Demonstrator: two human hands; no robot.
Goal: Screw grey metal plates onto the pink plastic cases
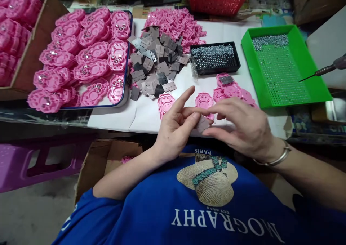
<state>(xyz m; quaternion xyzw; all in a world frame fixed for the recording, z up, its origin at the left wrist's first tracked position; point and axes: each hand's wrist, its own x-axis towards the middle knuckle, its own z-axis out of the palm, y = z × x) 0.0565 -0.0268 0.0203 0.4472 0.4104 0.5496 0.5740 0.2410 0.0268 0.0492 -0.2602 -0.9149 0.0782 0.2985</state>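
My left hand (177, 126) pinches a small grey metal plate (203, 124) between thumb and fingers, just above the table's front edge. From the other side my right hand (240, 124) curves around the same plate, its thumb at the lower edge and its fingertips near the upper edge. Behind my hands lie a pink plastic casing (204, 100) and, to its left, another pink casing (165, 104), partly covered by my left hand. More pink casings (232, 90) overlap behind my right hand, one with a metal plate (226, 80) on it.
A pile of metal plates (162, 63) lies before a heap of small pink parts (175, 25). A black tray (216, 70) and green tray (317, 79) hold screws. A screwdriver tip (319, 72) hangs over the green tray. Stacked casings fill a blue-rimmed tray (126, 90) and cardboard box (35, 47).
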